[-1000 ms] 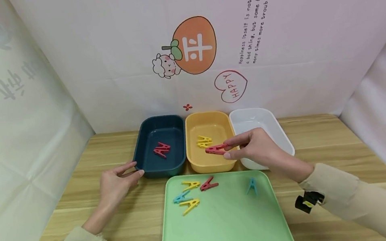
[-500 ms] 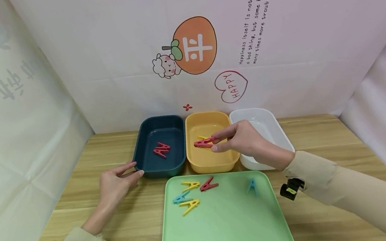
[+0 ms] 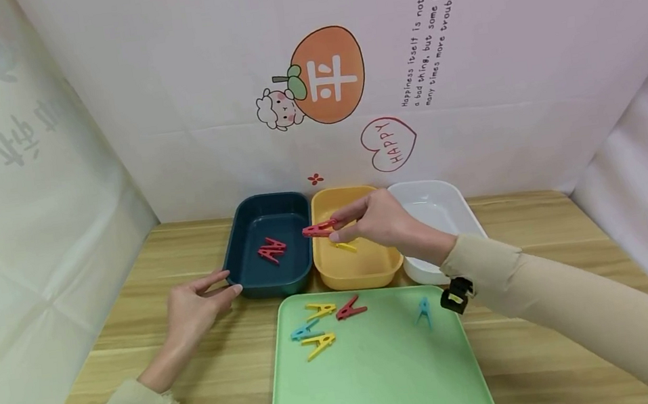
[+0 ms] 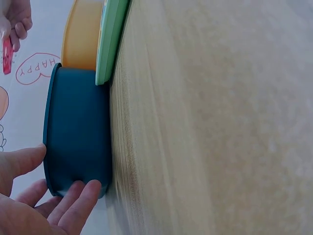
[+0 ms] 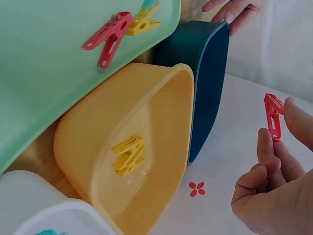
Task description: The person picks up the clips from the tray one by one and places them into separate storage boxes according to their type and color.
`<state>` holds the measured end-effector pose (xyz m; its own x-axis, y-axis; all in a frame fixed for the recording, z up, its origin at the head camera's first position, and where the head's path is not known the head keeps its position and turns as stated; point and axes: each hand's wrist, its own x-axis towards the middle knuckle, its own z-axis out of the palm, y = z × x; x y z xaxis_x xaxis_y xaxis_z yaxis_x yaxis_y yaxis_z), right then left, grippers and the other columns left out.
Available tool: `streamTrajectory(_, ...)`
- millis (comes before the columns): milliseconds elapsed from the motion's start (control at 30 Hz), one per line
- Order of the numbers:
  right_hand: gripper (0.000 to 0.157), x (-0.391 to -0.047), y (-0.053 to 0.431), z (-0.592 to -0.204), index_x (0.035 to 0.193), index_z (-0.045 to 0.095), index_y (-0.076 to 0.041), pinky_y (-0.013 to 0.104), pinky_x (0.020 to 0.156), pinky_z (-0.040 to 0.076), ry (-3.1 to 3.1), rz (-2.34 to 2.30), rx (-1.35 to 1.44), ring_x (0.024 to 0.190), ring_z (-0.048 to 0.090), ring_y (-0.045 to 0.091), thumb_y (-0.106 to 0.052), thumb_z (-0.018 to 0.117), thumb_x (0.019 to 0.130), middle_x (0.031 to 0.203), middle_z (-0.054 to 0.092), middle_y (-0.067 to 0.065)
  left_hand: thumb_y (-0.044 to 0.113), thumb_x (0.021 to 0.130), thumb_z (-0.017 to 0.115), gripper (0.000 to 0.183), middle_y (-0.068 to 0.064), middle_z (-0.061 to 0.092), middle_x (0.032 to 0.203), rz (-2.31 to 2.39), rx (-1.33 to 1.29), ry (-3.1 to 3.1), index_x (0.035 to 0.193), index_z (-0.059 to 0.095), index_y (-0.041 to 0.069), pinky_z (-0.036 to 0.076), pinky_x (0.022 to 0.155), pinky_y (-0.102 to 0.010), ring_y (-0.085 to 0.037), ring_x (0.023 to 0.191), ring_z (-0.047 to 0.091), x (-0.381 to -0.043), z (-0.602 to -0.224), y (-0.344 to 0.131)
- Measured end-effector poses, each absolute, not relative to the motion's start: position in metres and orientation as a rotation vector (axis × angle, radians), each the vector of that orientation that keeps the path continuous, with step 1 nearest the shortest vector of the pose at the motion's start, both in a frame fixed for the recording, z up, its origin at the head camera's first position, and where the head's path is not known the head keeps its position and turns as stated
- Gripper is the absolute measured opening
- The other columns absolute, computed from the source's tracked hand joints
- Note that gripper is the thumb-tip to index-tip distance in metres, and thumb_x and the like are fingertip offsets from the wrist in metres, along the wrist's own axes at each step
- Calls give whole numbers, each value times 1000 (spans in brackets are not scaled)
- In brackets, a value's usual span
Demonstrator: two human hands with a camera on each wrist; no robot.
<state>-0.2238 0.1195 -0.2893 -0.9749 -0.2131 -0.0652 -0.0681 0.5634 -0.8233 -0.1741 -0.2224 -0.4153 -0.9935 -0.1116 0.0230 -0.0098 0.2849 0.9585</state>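
Observation:
My right hand (image 3: 384,221) pinches a red clothespin (image 3: 315,230) between thumb and fingers, above the yellow bin (image 3: 361,279) near its border with the dark blue bin (image 3: 276,285). In the right wrist view that clothespin (image 5: 273,116) hangs clear of the bins. At the blue bin's near left corner, my left hand (image 3: 193,308) touches the outer wall with extended fingers, the thumb (image 4: 30,159) at the rim. Red clothespins (image 3: 272,250) lie inside the blue bin. Yellow clothespins (image 5: 128,155) lie in the yellow one, partly hidden by my right hand in the head view.
A white bin (image 3: 431,212) stands to the right, with something light blue (image 5: 48,232) inside. In front, a green tray (image 3: 379,386) bears yellow clothespins (image 3: 320,345), a red clothespin (image 3: 351,307) and light blue clothespins (image 3: 424,311). A printed curtain (image 3: 219,154) hangs behind.
My right hand has moved left and slightly away from me, carrying the red clothespin across the yellow bin towards the blue one. My left hand has stayed at the blue bin.

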Motion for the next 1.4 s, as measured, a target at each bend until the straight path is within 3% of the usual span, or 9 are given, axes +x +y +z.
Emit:
streamTrajectory(233, 33, -236, 103, -288, 116, 83, -11, 43, 91, 52, 2621, -1370, -237, 111, 60, 27, -20, 92, 86, 104, 79, 2, 19, 90, 88, 51, -23, 55, 149, -1825, 115, -2452, 133, 71, -3, 64, 77, -31, -10, 92, 77, -174, -414, -223)
streamTrajectory(433, 33, -245, 89, -289, 114, 83, -15, 40, 91, 56, 2671, -1278, -239, 109, 62, 24, -27, 93, 85, 112, 76, 0, 19, 90, 87, 52, -23, 55, 150, -1828, 109, -2449, 134, 70, -3, 64, 78, -32, -10, 93, 76, -174, -414, -224)
streamTrajectory(633, 34, -252, 77, -293, 118, 82, -11, 39, 91, 57, 2640, -1286, -287, 109, 62, 25, -22, 91, 87, 120, 73, 3, 19, 90, 88, 52, -22, 57, 147, -1819, 119, -2460, 133, 71, -3, 64, 78, -32, -11, 90, 77, -174, -415, -224)
streamTrajectory(967, 33, -264, 56, -297, 117, 81, -8, 38, 91, 57, 2635, -1257, -353, 104, 64, 25, -18, 90, 87, 102, 77, 3, 19, 90, 88, 52, -21, 55, 149, -1818, 87, -2448, 133, 70, -4, 64, 76, -29, -10, 90, 77, -174, -410, -223)
streamTrajectory(1400, 32, -277, 33, -299, 117, 82, -6, 40, 92, 56, 2612, -1229, -448, 109, 59, 27, -18, 90, 88, 111, 75, 6, 21, 89, 88, 53, -24, 62, 140, -1795, 110, -2467, 133, 71, -3, 64, 76, -29, -15, 89, 78, -175, -411, -223)
